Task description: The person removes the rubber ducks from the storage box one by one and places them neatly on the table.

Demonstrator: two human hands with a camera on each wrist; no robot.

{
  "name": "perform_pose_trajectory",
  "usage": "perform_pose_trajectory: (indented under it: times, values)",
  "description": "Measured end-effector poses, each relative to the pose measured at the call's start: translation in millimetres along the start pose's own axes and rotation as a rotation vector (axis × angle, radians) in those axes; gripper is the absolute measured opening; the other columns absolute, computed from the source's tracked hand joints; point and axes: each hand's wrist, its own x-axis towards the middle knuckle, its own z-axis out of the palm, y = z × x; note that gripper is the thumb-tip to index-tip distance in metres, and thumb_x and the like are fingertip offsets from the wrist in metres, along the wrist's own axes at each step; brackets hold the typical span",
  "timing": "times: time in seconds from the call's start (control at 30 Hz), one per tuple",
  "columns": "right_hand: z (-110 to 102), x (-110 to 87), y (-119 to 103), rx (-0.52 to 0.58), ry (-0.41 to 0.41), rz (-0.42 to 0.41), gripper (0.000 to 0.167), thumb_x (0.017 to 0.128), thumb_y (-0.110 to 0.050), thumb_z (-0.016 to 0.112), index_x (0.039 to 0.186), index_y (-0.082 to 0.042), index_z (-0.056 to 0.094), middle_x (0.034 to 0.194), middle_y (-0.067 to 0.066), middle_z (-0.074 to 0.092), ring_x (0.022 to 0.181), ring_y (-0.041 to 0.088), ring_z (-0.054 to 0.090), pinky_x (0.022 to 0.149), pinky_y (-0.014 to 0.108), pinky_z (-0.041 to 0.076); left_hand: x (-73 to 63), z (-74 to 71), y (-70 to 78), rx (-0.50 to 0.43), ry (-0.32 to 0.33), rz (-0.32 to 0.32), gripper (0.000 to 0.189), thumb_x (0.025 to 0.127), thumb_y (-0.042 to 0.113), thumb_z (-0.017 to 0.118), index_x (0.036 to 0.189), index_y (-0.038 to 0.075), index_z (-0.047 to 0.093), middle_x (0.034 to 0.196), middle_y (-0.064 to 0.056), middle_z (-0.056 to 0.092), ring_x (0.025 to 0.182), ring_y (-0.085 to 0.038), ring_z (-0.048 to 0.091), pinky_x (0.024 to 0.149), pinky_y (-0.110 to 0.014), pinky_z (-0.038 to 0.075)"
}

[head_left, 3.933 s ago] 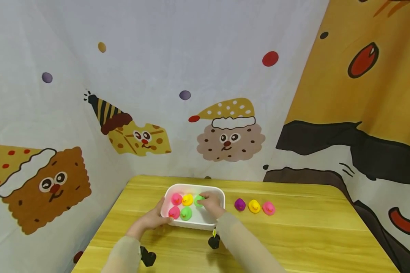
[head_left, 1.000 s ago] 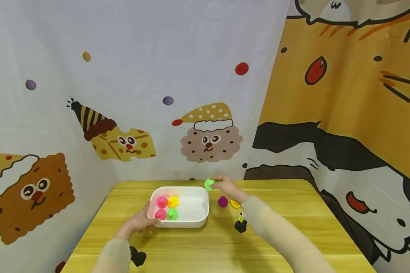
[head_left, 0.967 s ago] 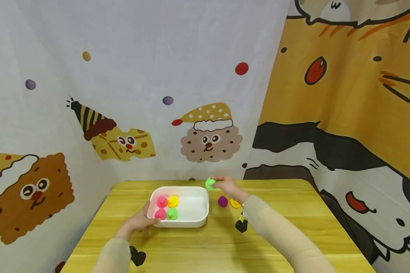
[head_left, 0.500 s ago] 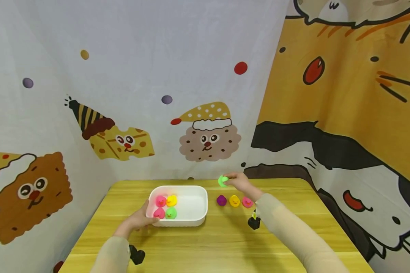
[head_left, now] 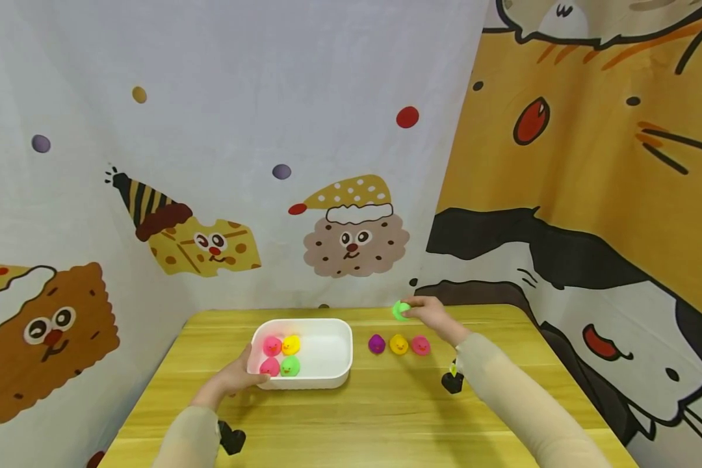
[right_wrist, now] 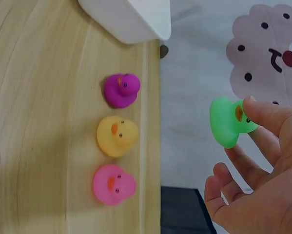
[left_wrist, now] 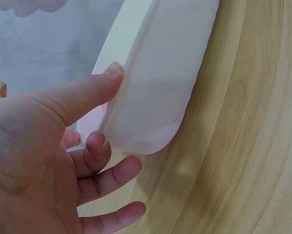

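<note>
A green rubber duck (right_wrist: 225, 122) is pinched between the thumb and fingers of my right hand (head_left: 433, 313), raised above the back part of the table. In the right wrist view its orange bill faces the thumb. My left hand (head_left: 234, 378) holds the left end of a white plastic tub (head_left: 333, 383); its thumb (left_wrist: 99, 90) lies over the rim and the other fingers are at the outer end wall. Inside the tub's left half sit two pink ducks, a yellow duck (head_left: 291, 344) and another green duck (head_left: 290, 366).
Right of the tub, a purple duck (head_left: 377, 344), a yellow duck (right_wrist: 117, 136) and a pink duck (head_left: 420, 345) stand in a row on the wooden table (head_left: 327, 429). Behind the table hangs a cloth (head_left: 327, 78) printed with cartoon figures.
My right hand has lifted the green duck out of the tub and carried it right, past the purple duck. My left hand stays on the tub while the head view has turned rightward.
</note>
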Motion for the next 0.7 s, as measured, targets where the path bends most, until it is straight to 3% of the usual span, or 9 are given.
perform_pose_trajectory:
  times: [0.1, 0.37, 0.7]
  values:
    - [-7, -1.0, 6, 0.025, -0.006, 0.011, 0.043, 0.092, -0.01, 0.065, 0.132, 0.005, 0.056, 0.139, 0.025, 0.049, 0.125, 0.039, 0.046, 0.104, 0.053, 0.034, -0.4, -0.6, -0.8, -0.002, -0.016, -0.001, 0.11, 0.088, 0.035, 0.071, 0.148, -0.011, -0.008, 0.151, -0.038, 0.006, 0.129, -0.057, 0.025, 0.092, -0.071, 0.034]
    - [-19, -6.3, 26, 0.032, 0.009, 0.036, 0.04, 0.092, -0.009, 0.064, 0.129, 0.005, 0.058, 0.127, 0.022, 0.059, 0.112, 0.034, 0.055, 0.103, 0.057, 0.033, 0.5, -0.4, -0.8, -0.032, -0.015, -0.041, 0.114, 0.084, 0.038, 0.074, 0.151, -0.005, -0.008, 0.154, -0.034, 0.006, 0.13, -0.056, 0.025, 0.089, -0.073, 0.035]
    - [-31, -10.5, 51, -0.014, 0.04, 0.077, 0.042, 0.093, -0.011, 0.063, 0.131, 0.006, 0.055, 0.133, 0.024, 0.054, 0.12, 0.04, 0.049, 0.103, 0.057, 0.032, 0.9, -0.6, -0.8, -0.015, -0.003, -0.023, 0.105, 0.089, 0.03, 0.07, 0.149, -0.009, -0.007, 0.151, -0.038, 0.007, 0.127, -0.058, 0.03, 0.083, -0.073, 0.038]
